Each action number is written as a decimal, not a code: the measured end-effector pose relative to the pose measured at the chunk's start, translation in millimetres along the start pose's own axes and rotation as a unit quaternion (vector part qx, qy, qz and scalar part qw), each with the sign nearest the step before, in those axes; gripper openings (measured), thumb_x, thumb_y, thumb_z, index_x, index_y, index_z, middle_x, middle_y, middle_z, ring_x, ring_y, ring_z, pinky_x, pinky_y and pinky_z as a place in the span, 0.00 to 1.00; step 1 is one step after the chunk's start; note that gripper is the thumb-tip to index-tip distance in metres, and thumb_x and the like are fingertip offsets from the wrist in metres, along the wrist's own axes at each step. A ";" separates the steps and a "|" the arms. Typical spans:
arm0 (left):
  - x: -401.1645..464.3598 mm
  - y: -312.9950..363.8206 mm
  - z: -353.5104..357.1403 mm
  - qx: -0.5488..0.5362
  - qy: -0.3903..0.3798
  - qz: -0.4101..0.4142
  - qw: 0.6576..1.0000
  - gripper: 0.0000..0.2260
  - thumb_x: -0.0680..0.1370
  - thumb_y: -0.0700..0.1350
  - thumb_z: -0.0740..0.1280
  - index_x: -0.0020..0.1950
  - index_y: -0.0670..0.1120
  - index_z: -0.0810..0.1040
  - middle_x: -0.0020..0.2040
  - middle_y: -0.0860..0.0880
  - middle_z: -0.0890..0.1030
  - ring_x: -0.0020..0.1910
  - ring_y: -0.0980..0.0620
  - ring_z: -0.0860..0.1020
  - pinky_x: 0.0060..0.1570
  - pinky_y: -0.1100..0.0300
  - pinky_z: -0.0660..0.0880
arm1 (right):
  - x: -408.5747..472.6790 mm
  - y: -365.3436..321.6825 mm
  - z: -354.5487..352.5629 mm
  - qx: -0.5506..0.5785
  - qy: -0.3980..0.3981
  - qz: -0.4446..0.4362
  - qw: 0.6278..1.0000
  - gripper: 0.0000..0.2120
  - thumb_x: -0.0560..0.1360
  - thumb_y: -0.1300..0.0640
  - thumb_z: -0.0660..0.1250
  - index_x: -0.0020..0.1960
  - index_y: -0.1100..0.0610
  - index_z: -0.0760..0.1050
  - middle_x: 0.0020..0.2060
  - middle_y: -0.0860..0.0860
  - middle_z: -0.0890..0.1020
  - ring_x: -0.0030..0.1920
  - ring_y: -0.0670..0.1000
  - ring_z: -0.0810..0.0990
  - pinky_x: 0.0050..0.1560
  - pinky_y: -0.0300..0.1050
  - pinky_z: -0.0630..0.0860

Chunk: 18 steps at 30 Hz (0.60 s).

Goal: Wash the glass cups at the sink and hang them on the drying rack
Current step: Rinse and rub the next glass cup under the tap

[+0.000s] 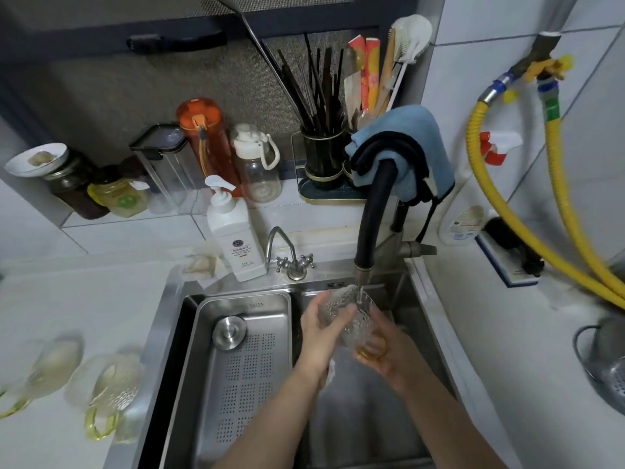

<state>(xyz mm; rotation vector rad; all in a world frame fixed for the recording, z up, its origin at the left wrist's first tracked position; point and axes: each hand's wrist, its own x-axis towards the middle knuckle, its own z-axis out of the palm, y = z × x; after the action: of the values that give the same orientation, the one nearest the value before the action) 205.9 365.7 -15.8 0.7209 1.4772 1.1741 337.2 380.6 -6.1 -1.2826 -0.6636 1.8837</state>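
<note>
Under the black faucet spout (367, 245) I hold a textured glass cup (351, 316) with a yellow handle, over the sink basin (358, 421). Water runs from the spout onto the cup. My left hand (321, 330) grips the cup's upper side, fingers curled over its rim. My right hand (385, 353) holds the cup from below at the yellow handle. A bit of white cloth or sponge shows below my left wrist. Two more textured glass cups with yellow handles, one cup (111, 394) nearer the sink and the other cup (47, 367) farther left, lie on the counter.
A steel perforated drain tray (243, 367) fills the sink's left half. A white soap pump bottle (233, 231) and a small chrome tap (291, 258) stand behind the sink. Bottles, jars and a chopstick holder (321, 154) line the back ledge. A metal colander (605, 363) sits at right.
</note>
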 end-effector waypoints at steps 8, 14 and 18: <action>7.0 6.6 32.6 0.165 0.027 0.031 0.985 0.48 0.55 0.66 0.79 0.69 0.53 0.65 0.65 0.50 0.72 0.65 0.49 0.73 0.65 0.49 0.73 | 8.2 3.8 -31.5 0.009 0.026 0.029 0.999 0.11 0.79 0.54 0.63 0.57 0.59 0.77 0.42 0.55 0.85 0.44 0.55 0.83 0.49 0.51 0.79; 9.6 17.1 40.6 0.319 0.034 0.116 0.940 0.38 0.62 0.67 0.75 0.67 0.54 0.68 0.57 0.54 0.67 0.61 0.55 0.64 0.65 0.57 0.66 | 21.5 -27.3 -55.9 -0.106 0.055 -0.048 0.992 0.07 0.75 0.63 0.69 0.51 0.64 0.77 0.38 0.56 0.82 0.37 0.54 0.81 0.36 0.43 0.78; 11.5 21.1 41.3 0.315 0.024 0.114 0.942 0.33 0.62 0.68 0.74 0.61 0.54 0.72 0.54 0.55 0.72 0.58 0.53 0.71 0.61 0.54 0.72 | 45.8 -50.3 -69.0 -0.159 0.132 -0.122 0.971 0.12 0.78 0.62 0.65 0.60 0.65 0.73 0.51 0.58 0.80 0.49 0.57 0.80 0.50 0.49 0.79</action>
<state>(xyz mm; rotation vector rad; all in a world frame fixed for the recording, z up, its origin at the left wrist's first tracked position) 239.4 394.9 1.8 1.3340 1.8698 0.8780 406.3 447.6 -18.0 -1.5418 -0.9591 1.4140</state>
